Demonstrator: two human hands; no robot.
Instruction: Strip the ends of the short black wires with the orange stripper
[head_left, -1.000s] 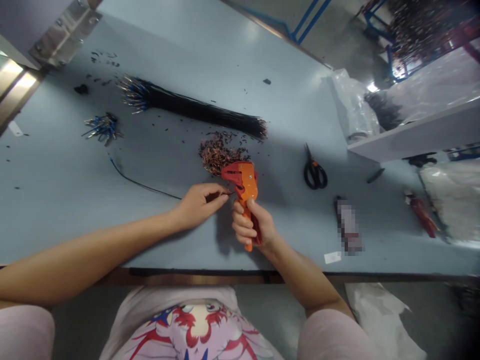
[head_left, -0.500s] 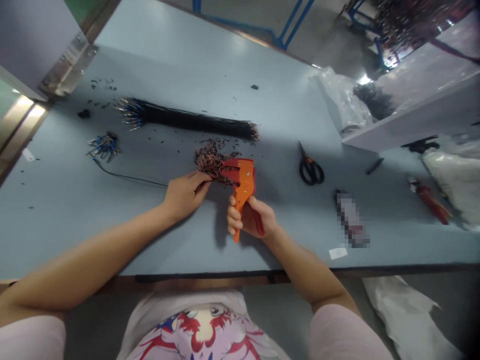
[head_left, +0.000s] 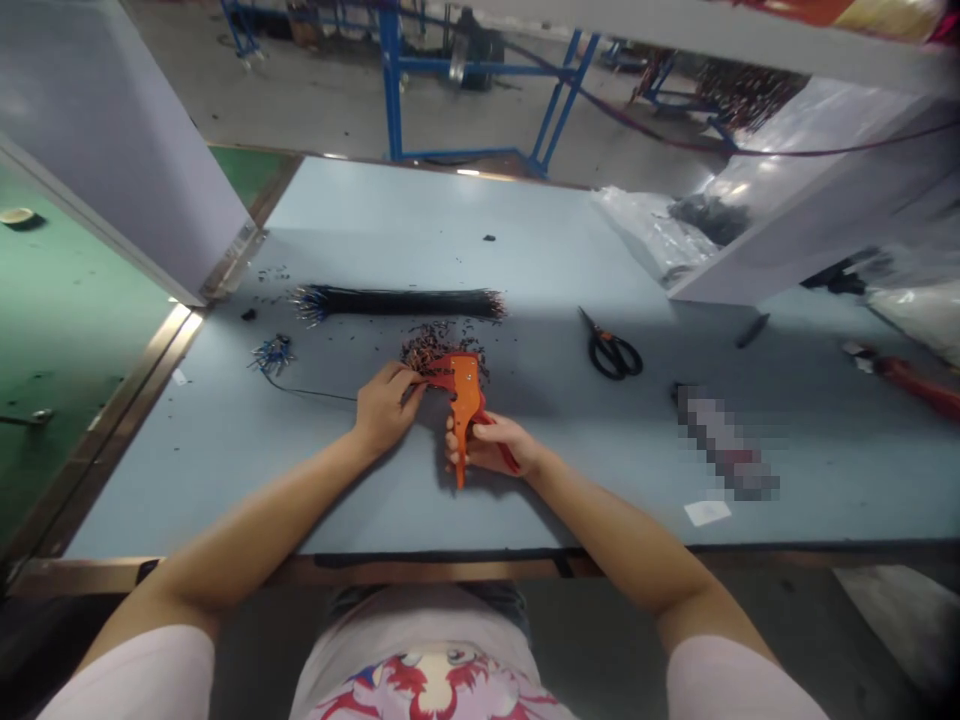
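Note:
My right hand [head_left: 499,445] is wrapped around the handles of an orange and red wire stripper [head_left: 466,390], whose handles are spread apart. The stripper's red jaws point left, over a pile of small black and coppery scraps [head_left: 424,345]. At the jaws, my left hand [head_left: 386,408] pinches a thin black wire [head_left: 315,393]; its end there is hidden by the fingers and tool. The wire trails left to a small cluster of blue-sleeved metal terminals [head_left: 273,354]. Behind the scraps lies a long bundle of black wires [head_left: 405,302], with terminals at its left end and coppery tips at its right.
Black-handled scissors [head_left: 615,355] lie right of my hands. Farther right are a pixelated object [head_left: 724,445], a white paper slip [head_left: 707,513], a dark pen-like item [head_left: 752,330] and a red-handled tool [head_left: 911,380]. Upright panels [head_left: 127,140] and plastic bags [head_left: 652,230] bound the blue table [head_left: 405,215].
The head view has shifted, showing more floor beyond the table and more green surface at left. My hands stay at the scrap pile; the stripper's handles look slightly farther apart.

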